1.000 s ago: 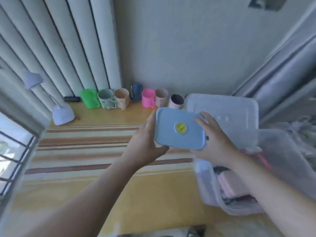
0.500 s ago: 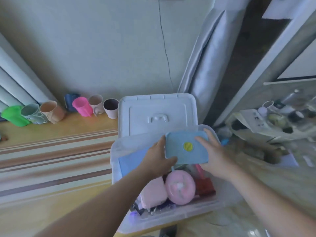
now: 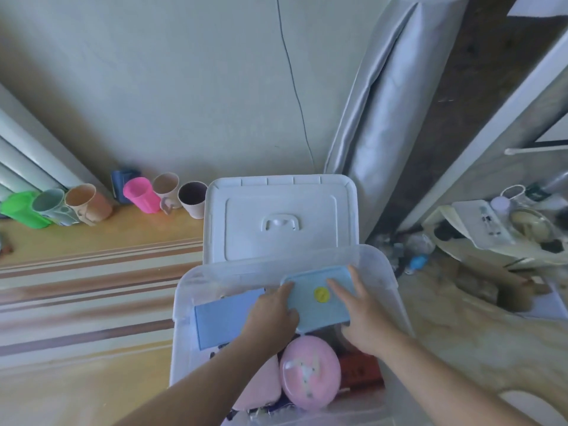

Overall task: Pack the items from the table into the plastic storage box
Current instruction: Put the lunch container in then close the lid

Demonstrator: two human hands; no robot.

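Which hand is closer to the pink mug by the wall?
Left. The left hand holds the blue container's left edge, on the pink mug's side; the right hand rests on its far, right side.

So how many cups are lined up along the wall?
7, left to right: green plastic cup, pale green, peach, dark blue, pink, beige, dark-inside white. None seems hidden.

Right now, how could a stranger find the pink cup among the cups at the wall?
Start at the white plastic box lid leaning at the wall and follow the row of cups leftward along the wooden table. Third from the lid lies the bright pink ribbed plastic cup. Its neighbours are a beige mug and a dark blue cup; only it is vivid pink.
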